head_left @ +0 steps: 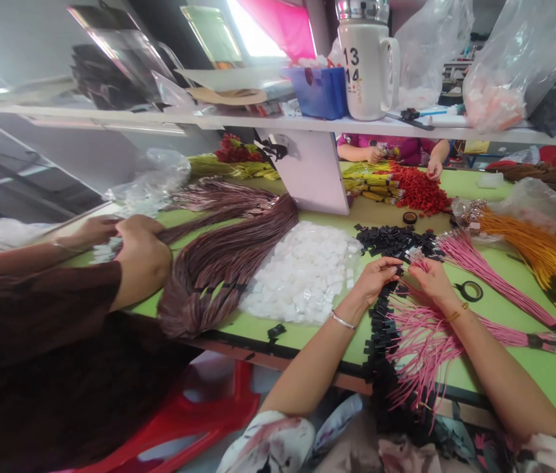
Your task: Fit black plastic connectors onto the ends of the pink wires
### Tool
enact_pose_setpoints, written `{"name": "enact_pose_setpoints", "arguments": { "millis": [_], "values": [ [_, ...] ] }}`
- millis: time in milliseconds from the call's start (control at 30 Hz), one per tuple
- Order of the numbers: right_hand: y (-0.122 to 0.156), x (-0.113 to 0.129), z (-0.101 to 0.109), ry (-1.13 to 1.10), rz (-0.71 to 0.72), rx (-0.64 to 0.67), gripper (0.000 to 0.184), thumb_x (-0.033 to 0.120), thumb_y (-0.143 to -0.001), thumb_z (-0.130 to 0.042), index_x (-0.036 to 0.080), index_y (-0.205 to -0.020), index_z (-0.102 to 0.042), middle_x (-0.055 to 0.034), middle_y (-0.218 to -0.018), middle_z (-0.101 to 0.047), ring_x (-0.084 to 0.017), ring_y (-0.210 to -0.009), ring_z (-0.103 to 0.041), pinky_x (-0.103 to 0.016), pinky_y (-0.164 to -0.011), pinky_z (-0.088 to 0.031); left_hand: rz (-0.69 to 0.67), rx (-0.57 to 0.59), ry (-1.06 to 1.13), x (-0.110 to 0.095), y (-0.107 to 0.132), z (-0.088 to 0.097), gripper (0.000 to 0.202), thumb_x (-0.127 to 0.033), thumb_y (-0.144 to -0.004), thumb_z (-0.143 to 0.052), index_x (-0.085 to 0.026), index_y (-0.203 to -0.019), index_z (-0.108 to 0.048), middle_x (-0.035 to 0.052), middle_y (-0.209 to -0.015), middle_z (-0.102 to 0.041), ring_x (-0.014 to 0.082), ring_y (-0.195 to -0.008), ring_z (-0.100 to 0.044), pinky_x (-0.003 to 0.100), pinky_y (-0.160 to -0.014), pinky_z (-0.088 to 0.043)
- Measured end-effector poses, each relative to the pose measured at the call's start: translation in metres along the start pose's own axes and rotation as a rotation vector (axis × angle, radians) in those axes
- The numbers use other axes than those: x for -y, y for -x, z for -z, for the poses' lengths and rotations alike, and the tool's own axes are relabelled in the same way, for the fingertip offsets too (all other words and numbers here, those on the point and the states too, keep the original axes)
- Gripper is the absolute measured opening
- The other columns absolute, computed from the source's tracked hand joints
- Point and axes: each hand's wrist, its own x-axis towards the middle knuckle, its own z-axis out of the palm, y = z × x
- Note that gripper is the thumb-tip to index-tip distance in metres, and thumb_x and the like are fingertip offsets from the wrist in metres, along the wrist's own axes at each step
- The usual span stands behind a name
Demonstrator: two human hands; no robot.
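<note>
My left hand [379, 279] is closed in a pinch, its fingertips close to those of my right hand; what it pinches is too small to make out. My right hand [430, 281] is closed on several pink wires, whose pale metal ends [415, 255] stick up above the fingers. Below my hands, loose pink wires [423, 348] fan out over the table edge. A pile of small black connector housings [396, 240] lies just beyond my fingers. More black housings [381, 328] run down beside my left wrist. Another bundle of pink wires [495, 279] lies to the right.
A bag of white housings [307, 272] and brown wires [229, 256] lie left, near a co-worker's hands [135, 230]. Black tape [470, 290] and orange wires [539, 249] lie right. Across the table, another person's hand [436, 161] touches red connectors [420, 190]. A shelf [258, 121] spans above.
</note>
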Motion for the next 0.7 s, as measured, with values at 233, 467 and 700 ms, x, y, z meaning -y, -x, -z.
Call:
{"name": "enact_pose_setpoints", "arguments": {
  "millis": [233,467,700],
  "values": [
    [0.003,0.005,-0.002,0.097,0.059,0.038,0.023,0.035,-0.077,-0.056,0.021,-0.061,-0.047,0.0041,-0.055,-0.041,-0.011,-0.054,-0.033,-0.026,-0.051,-0.026,-0.079,-0.02,-0.141,0.003,0.001,-0.005,0.017,-0.017,-0.068,-0.075,-0.014,-0.085,-0.074,0.0008,-0.074,-0.067,0.0081,-0.062,-0.055,0.022,-0.065,-0.046],
    [0.003,0.0,0.001,0.204,0.137,0.111,0.021,0.033,-0.079,-0.051,0.02,-0.064,-0.047,0.0034,-0.059,-0.046,-0.012,-0.057,-0.037,-0.026,-0.055,-0.028,-0.085,-0.072,-0.138,0.01,-0.001,-0.007,0.016,-0.013,-0.066,-0.071,-0.014,-0.081,-0.069,-0.0003,-0.069,-0.064,0.0084,-0.059,-0.054,0.022,-0.061,-0.045],
    [0.001,-0.002,0.003,0.139,0.102,0.049,0.03,0.04,-0.084,-0.056,0.021,-0.063,-0.045,0.0038,-0.057,-0.044,-0.012,-0.057,-0.037,-0.027,-0.056,-0.029,0.014,0.096,-0.404,0.002,-0.005,0.019,0.01,-0.014,-0.067,-0.067,-0.014,-0.077,-0.07,0.0013,-0.064,-0.063,0.0113,-0.057,-0.054,0.025,-0.059,-0.043]
  ]
}}
